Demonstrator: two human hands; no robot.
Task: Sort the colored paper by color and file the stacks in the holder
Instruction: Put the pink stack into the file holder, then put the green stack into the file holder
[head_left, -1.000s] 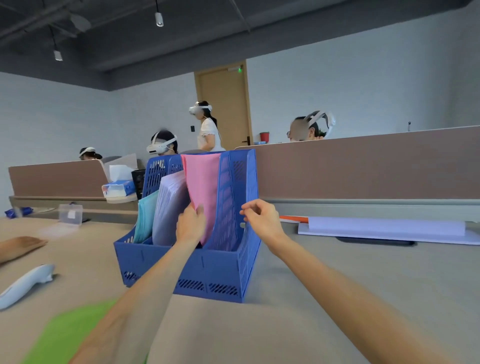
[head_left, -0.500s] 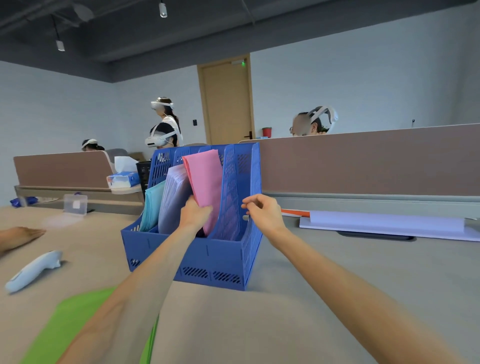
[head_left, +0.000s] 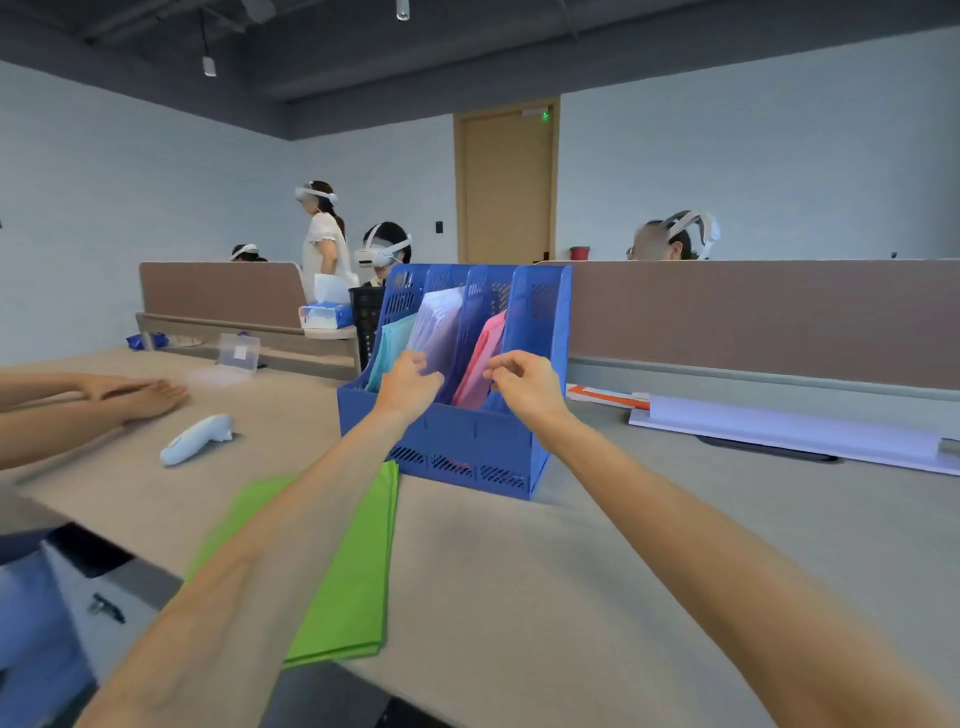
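Head view, one moment. Blue file holder (head_left: 457, 441) stands upright on the grey table (head_left: 571, 571), mid-distance, centre; its open front faces me, and dividers split it into compartments side by side.

Contents, left to right: teal stack (head_left: 390, 349) in the leftmost compartment; lavender stack (head_left: 441, 322) in the second, tallest, leaning back; pink stack (head_left: 483, 358) in the third, leaning left against its divider.

My left hand (head_left: 408, 387) is at the holder's front, fingers curled round the lower near edge of the lavender stack, holding it. My right hand (head_left: 524, 384) is just right of it, at the front edge of the divider on the right of the pink stack; thumb and forefinger are drawn together in a narrow pinch; I cannot tell whether they grip the divider or the pink edge. The hands are near each other, not touching.

Green stack (head_left: 332, 571) lies flat on the table near me, left of centre, partly under my left forearm, its far corner just beside the holder's base.

Also on the table: white controller (head_left: 197, 439) to the left; another person's hands (head_left: 135, 395) resting at far left; clear plastic box (head_left: 239, 351) beyond; lavender board (head_left: 779, 431) at far right, by the partition.
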